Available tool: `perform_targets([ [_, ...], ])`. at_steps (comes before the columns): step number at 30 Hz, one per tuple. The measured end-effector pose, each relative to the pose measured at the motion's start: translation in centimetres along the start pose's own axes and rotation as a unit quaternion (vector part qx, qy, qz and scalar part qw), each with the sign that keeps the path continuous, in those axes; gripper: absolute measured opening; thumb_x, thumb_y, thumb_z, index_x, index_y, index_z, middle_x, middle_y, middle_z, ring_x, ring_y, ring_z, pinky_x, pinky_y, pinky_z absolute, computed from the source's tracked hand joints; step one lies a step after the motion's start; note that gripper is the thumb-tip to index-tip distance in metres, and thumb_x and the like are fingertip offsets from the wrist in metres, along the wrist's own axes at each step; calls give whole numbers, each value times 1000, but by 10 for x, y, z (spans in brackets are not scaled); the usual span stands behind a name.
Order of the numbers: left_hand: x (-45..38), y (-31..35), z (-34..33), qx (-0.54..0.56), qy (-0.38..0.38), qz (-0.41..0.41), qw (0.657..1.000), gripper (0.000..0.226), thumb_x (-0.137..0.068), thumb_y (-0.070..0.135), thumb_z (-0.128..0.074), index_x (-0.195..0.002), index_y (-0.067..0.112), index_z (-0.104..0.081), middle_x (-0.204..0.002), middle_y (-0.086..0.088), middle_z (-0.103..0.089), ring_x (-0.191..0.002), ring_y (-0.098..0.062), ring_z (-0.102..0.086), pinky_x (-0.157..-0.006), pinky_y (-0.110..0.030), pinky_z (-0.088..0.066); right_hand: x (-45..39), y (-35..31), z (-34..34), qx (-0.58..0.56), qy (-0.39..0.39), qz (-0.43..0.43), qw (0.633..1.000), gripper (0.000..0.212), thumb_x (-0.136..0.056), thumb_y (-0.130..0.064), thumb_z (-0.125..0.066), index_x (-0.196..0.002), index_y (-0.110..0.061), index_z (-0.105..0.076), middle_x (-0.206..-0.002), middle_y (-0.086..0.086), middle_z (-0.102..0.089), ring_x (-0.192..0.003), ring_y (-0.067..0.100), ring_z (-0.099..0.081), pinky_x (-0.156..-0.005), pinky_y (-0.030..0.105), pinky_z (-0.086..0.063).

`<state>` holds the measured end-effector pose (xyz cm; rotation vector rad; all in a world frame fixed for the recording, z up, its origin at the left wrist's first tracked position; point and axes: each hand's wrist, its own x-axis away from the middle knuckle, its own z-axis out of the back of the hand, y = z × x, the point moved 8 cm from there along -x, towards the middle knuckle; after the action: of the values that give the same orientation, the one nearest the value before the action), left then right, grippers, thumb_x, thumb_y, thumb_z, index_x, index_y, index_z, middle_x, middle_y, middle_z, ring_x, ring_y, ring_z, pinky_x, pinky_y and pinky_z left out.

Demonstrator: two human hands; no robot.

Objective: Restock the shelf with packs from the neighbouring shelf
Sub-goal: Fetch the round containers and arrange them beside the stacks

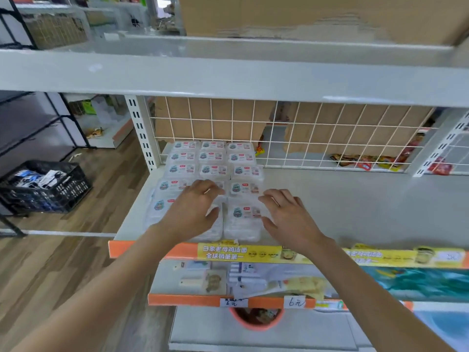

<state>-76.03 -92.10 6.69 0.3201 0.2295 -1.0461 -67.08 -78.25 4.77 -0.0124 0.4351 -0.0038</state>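
A: Where are your hands?

B: Your left hand (pixel 189 210) lies flat on the packs (pixel 210 174), fingers a bit bent and spread. Your right hand (pixel 286 217) is spread too, fingertips touching the front right pack (pixel 243 219).

A: Where are the packs?

B: In three rows on the left part of the shelf (pixel 355 199), running from the front edge back to the wire grid (pixel 291 133).

A: And behind that?

B: Brown boxes (pixel 203 118) behind the grid. A black crate (pixel 45 186) sits on the floor far left.
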Motion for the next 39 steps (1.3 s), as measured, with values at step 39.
perform_targets([
  [39, -267, 648, -274, 115, -114, -404, 900, 36, -70, 33, -48, -96, 16, -65, -92, -3, -63, -82, -29, -60, -66, -38, -53, 448, 480, 146, 127, -59, -395, 908, 53, -48, -21, -84, -97, -13, -67, -98, 2, -66, -83, 25, -64, -57, 31, -49],
])
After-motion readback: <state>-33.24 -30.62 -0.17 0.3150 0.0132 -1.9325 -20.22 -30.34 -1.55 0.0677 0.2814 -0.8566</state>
